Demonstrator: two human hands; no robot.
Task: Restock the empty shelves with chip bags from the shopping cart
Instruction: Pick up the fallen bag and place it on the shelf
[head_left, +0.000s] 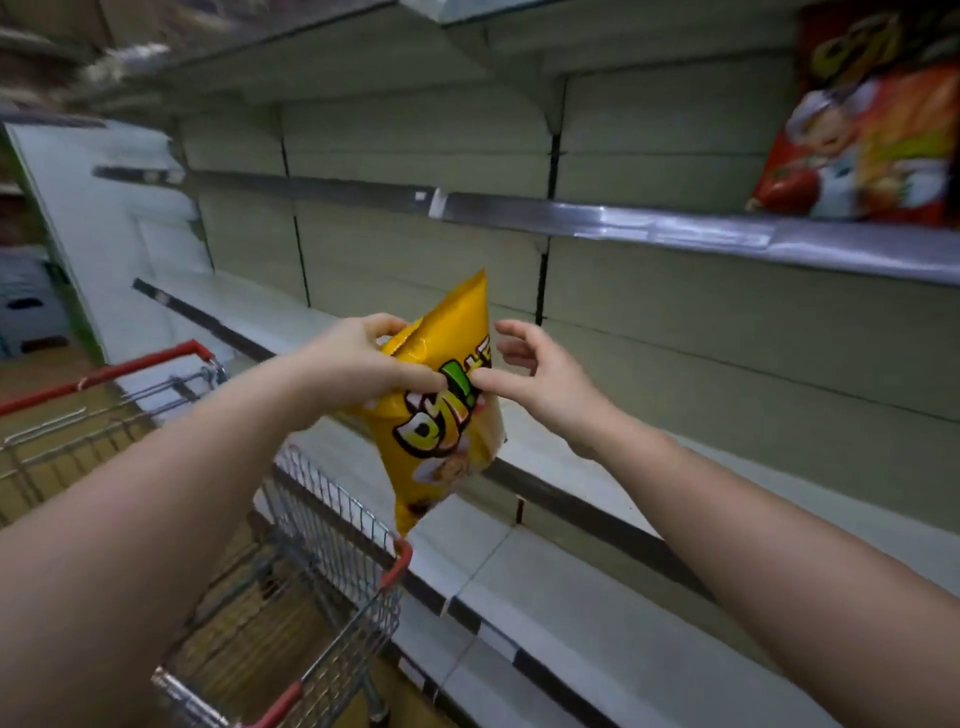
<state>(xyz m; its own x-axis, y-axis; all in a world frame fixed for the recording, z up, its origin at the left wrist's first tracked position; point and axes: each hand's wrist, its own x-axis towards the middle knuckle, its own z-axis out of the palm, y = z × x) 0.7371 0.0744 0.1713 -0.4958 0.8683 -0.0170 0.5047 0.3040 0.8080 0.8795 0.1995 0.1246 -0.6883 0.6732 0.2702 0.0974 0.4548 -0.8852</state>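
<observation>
Yellow chip bag (441, 410) held in mid-air above the far corner of the shopping cart (332, 525), in front of the bare lower shelf (545, 587). Left hand (363, 364) grips its upper left part, fingers curled over the top edge, thumb pressed on the printed front. Right hand (540, 374) beside the bag's right edge, fingers spread and loosely bent, one fingertip touching the front, holding nothing yet.

Step in hand, as I judge it: carry the bag to a shelf and stand it there. To do it well: take the right side with the free hand so the bag hangs square, keep the grip on the seams and not the puffed middle, set the bottom edge down first, printed face to the aisle, pushed back toward the rear panel.

Count: yellow bags, one. Red chip bag (872, 135) on the upper shelf (623, 221) at right, one seen clearly; blur hides whether others stand behind. Carts, one. Cart contents unclear
</observation>
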